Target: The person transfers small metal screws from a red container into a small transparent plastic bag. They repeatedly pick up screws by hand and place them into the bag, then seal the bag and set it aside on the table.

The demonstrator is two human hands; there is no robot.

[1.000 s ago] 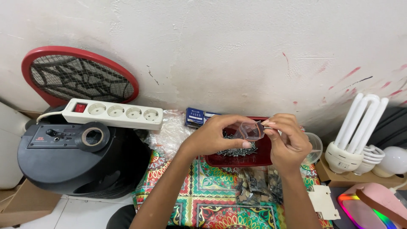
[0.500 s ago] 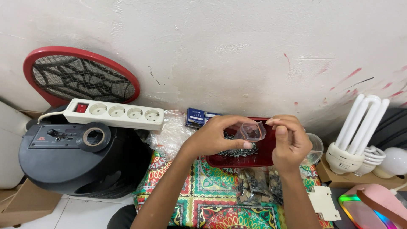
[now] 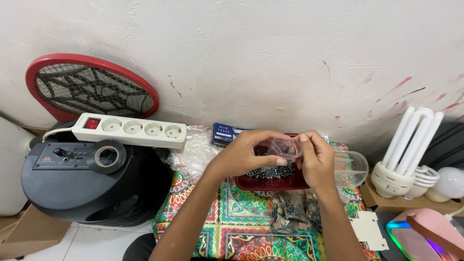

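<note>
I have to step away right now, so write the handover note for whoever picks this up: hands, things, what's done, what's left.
Left hand: fingers curled round a small clear plastic cup, raised above the red tray.
Right hand: thumb and fingertips pinching the same cup from its right side.
Things: the tray lies on the patterned cloth by the wall and holds a heap of dark screws. A larger clear container sits just right of the right hand. Small bags of parts lie in front of the tray.
Done: cup is in hand over the tray.
Left: screws are in the tray; whether the cup holds any cannot be made out.
</note>
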